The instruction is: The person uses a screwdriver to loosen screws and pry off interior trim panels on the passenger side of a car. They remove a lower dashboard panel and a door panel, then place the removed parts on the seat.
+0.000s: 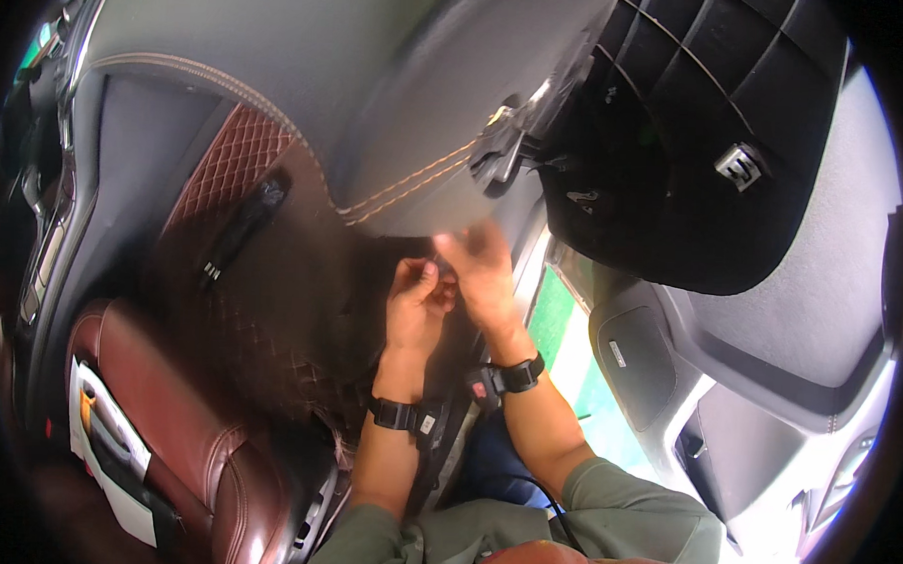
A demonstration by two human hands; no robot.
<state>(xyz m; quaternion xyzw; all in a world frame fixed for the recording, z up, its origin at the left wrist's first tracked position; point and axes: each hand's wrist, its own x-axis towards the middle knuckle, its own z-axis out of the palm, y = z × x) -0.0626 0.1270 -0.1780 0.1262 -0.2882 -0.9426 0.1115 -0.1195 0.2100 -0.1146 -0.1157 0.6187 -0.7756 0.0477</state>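
Lying just beyond the fingers (409,277): grey dashboard (378,120).

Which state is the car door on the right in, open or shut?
Open: the car door stands swung away, with bright green floor showing beside it.

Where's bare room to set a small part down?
Red-brown seat: leather right of the white sheet looks free. Quilted mat: free patch between the stitched dash and the black object. Crowded: under the dash's lower edge, left hand and right hand close together near the black ribbed panel.
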